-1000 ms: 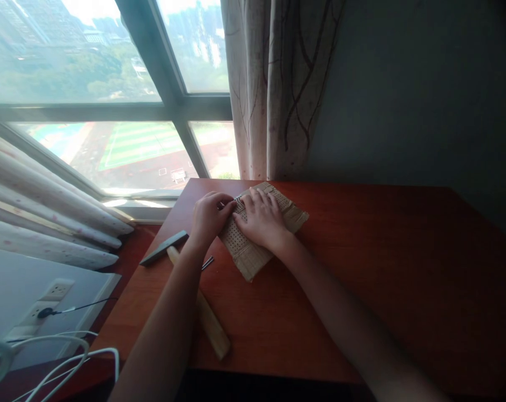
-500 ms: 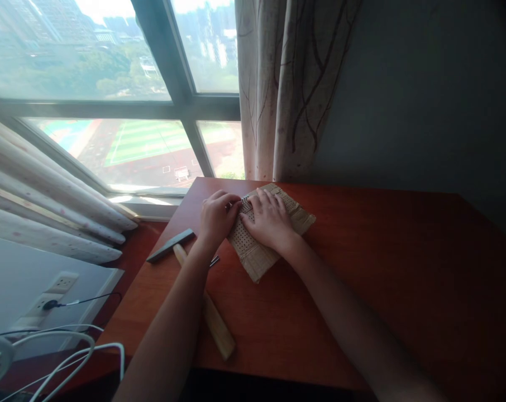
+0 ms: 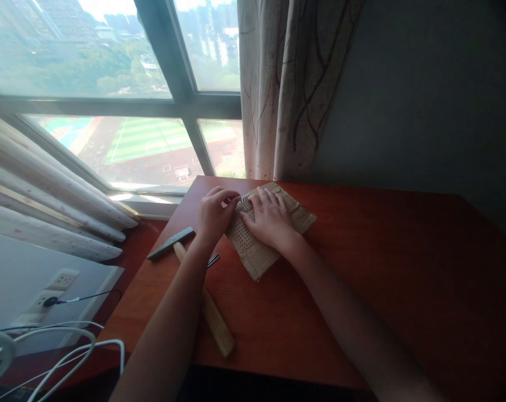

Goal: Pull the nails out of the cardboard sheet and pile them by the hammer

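A piece of brown cardboard [image 3: 258, 262] lies aslant on the table, with rows of small holes and a few short dark strips near its far left edge. My right hand [image 3: 272, 220] rests flat on it, fingers spread and palm down. Just beside that left edge, my left hand [image 3: 214, 215] has thumb and forefinger pinched together. Whatever sits between those fingertips is too small to make out.
Left of the cardboard lie a long grey bar [image 3: 171, 244], a wooden stick [image 3: 218, 329] partly under my left forearm, and thin metal pieces [image 3: 213, 259]. White cables [image 3: 123, 357] hang by the reddish-brown table [image 3: 362, 279]. Window and curtains [image 3: 259, 111] stand behind.
My left hand has shifted slightly left, its pinched fingertips drawing a little away from the cardboard. The right hand stays in place on the cardboard.
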A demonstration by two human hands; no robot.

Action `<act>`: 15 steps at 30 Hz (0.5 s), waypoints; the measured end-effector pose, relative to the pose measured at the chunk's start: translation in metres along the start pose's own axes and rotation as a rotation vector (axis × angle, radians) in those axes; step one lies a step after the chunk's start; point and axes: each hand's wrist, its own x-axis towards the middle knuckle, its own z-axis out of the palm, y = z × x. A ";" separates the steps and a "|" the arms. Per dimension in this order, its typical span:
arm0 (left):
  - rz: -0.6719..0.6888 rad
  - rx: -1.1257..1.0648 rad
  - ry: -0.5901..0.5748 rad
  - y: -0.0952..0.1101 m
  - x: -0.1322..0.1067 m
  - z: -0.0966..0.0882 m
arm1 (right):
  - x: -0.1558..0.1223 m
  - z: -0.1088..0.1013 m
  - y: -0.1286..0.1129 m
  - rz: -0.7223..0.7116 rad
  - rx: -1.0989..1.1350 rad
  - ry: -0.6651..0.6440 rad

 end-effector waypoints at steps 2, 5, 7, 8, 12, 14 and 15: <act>0.005 -0.007 0.005 0.000 0.001 -0.001 | 0.000 0.002 0.001 -0.003 0.002 0.006; -0.007 -0.020 0.006 -0.001 0.001 -0.001 | 0.000 0.003 0.002 -0.008 0.005 0.012; -0.013 -0.021 0.006 -0.002 0.001 -0.002 | 0.000 0.002 0.002 -0.010 0.006 0.009; -0.013 -0.018 0.006 -0.002 0.001 -0.002 | 0.000 0.002 0.002 -0.008 0.006 0.004; -0.005 -0.012 0.002 -0.002 0.002 -0.002 | 0.001 0.001 0.001 -0.003 0.006 -0.015; 0.011 -0.012 0.007 -0.001 0.002 -0.003 | 0.001 0.001 0.001 -0.002 0.004 -0.018; 0.018 -0.009 0.011 -0.001 0.003 -0.003 | 0.000 0.001 0.001 -0.003 0.001 -0.018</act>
